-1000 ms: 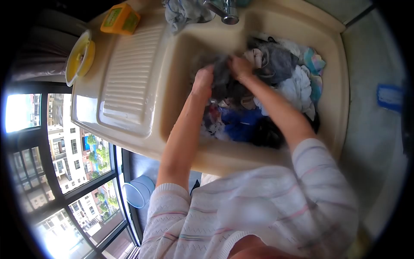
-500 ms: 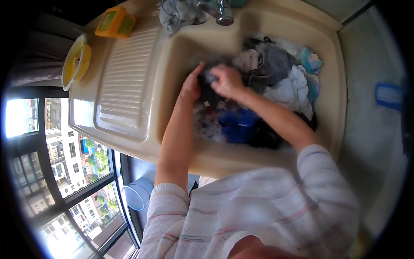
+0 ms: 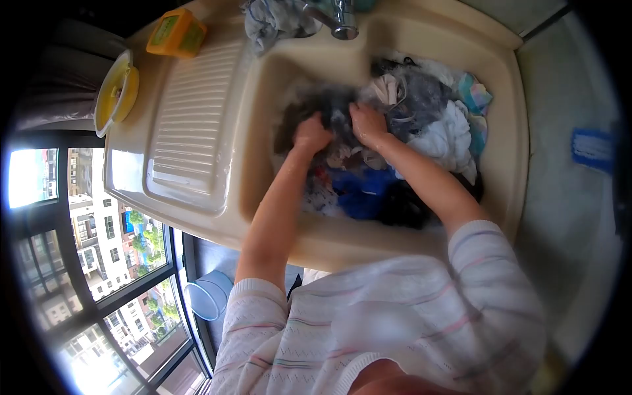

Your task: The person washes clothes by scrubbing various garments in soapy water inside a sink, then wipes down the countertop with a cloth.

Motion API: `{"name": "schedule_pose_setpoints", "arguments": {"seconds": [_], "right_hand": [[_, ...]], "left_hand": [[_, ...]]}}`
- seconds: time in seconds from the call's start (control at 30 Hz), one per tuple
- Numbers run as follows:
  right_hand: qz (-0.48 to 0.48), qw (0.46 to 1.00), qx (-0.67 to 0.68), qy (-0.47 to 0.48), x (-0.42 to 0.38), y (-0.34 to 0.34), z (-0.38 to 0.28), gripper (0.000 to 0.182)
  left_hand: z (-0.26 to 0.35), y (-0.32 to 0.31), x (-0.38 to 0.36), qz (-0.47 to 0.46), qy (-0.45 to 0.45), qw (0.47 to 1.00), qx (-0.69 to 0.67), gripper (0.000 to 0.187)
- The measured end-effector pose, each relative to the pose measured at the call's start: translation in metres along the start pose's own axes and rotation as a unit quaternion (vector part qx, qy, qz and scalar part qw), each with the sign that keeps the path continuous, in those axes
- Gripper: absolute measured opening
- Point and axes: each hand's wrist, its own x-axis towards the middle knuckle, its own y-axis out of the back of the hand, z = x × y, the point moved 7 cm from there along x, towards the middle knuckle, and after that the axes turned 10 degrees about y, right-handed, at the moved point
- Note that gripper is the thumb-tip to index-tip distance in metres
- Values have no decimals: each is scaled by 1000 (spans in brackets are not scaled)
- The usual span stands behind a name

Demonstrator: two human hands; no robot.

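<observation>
Both hands in the sink (image 3: 513, 99), working a dark grey cloth (image 3: 332, 108) at the far left of the laundry pile (image 3: 428, 131). Left hand (image 3: 309, 135) fisted, fingers clenched into the cloth; right hand (image 3: 367, 125) just beside it, fingers curled, pressing down on it. Tap (image 3: 342, 20) far, yellow box (image 3: 174, 33) on the worktop far left.

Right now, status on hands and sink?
Left hand and right hand both gripping dark cloth in sink. Laundry pile crowds right side.
</observation>
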Motion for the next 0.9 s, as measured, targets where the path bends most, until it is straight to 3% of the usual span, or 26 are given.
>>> {"name": "schedule_pose_setpoints", "arguments": {"seconds": [0.03, 0.1, 0.13, 0.2, 0.23, 0.27, 0.3, 0.33, 0.4, 0.43, 0.47, 0.5, 0.53, 0.6, 0.67, 0.7, 0.77, 0.8, 0.83, 0.87, 0.9], "right_hand": [[-42, 999, -11, -5, 1, -16, 8, 16], [-123, 992, -33, -16, 17, -40, 34, 14], [-124, 988, 35, -81, 28, -47, 46, 11], [-35, 976, 185, -112, 30, 25, -9, 12], [48, 964, 257, -44, 26, 40, -39, 13], [123, 946, 294, 65, 19, 64, -79, 14], [132, 923, 332, 143, 10, 83, -116, 15], [147, 901, 336, 232, 4, 90, -137, 16], [184, 927, 292, 147, 15, 71, -107, 18], [202, 936, 267, 109, 27, 62, -83, 19], [58, 968, 244, 2, 40, 33, -43, 22], [-85, 968, 210, -108, 38, 12, 2, 26], [-165, 968, 145, -121, 29, 19, 24, 37], [-197, 971, 117, -68, 18, 31, 59, 46], [-233, 969, 87, -3, 14, 72, 45, 57], [-232, 970, 69, 31, 12, 81, 36, 64], [-66, 957, 188, 212, 21, 96, -14, 73], [-89, 888, 392, 222, 22, 85, -38, 70], [-194, 922, 314, 115, 18, 66, -47, 61], [-192, 939, 258, 118, 19, 45, -46, 56], [-189, 953, 202, 119, 22, 15, -41, 51]], "left_hand": [[6, -8, -2, -39, -22, 998, 51, 56], [-2, -3, -5, -103, 7, 979, -176, 57], [-7, -1, -7, -134, 24, 948, -289, 57], [-8, 3, -11, -224, 123, 811, -526, 55], [-6, 1, -12, -265, 169, 712, -628, 53], [-8, -20, 2, -351, 141, 645, -664, 45], [3, 13, -16, -248, -148, 681, -673, 36], [-8, 4, -2, -226, -146, 689, -672, 35], [-52, -36, 51, -178, -141, 706, -671, 34], [-38, -14, 34, -125, -99, 825, -543, 33], [-23, 10, 15, -85, -51, 914, -393, 32], [-3, 14, -1, -198, 116, 728, -645, 29], [10, 38, -14, -189, 85, 744, -636, 29], [10, 59, -24, -178, 30, 792, -583, 30], [9, 68, -19, -177, -27, 859, -480, 34], [21, 73, -26, -199, -65, 851, -482, 34], [45, 84, -45, -245, -137, 833, -476, 36], [45, 83, -45, -252, -133, 832, -476, 37], [43, 85, -45, -257, -130, 832, -474, 38], [42, 87, -44, -263, -128, 832, -472, 40], [30, 86, -33, -175, -134, 910, -352, 41]]}}
